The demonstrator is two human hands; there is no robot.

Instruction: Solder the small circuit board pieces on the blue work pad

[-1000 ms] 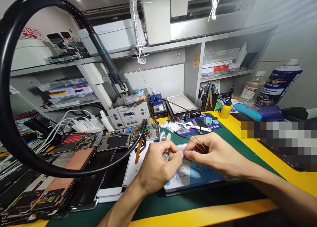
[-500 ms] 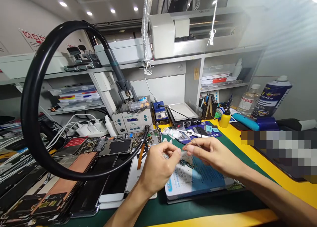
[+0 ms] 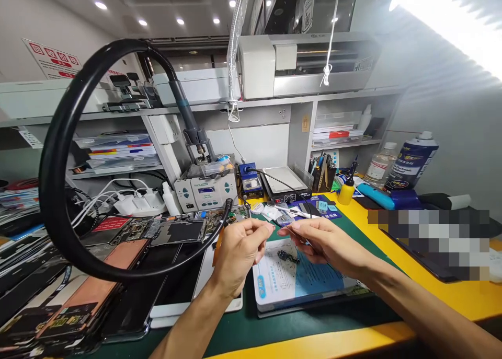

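My left hand (image 3: 241, 252) is closed in a pinch, thumb against forefinger, above the left part of a blue-and-white booklet (image 3: 270, 278). Whatever its fingertips hold, if anything, is too small to make out. My right hand (image 3: 327, 239) is closed too, thumb over bent fingers, with a thin sliver showing at its fingertips that I cannot identify. A narrow gap separates the two sets of fingertips. Below them, on the booklet, lies a small dark circuit board (image 3: 288, 256), touched by neither hand.
Phones and phone parts (image 3: 94, 280) crowd the left side under a thick black looped hose (image 3: 49, 155). Behind stand a rework station (image 3: 206, 189), a soldering unit (image 3: 250, 181) and a flat heating plate (image 3: 284, 181). A yellow bottle (image 3: 345, 192) and spray can (image 3: 411, 160) are at right.
My fingertips have drawn apart, and the clear piece seen between them is no longer visible. My left fingers have closed further. The view has shifted slightly; the circuit board still lies on the booklet.
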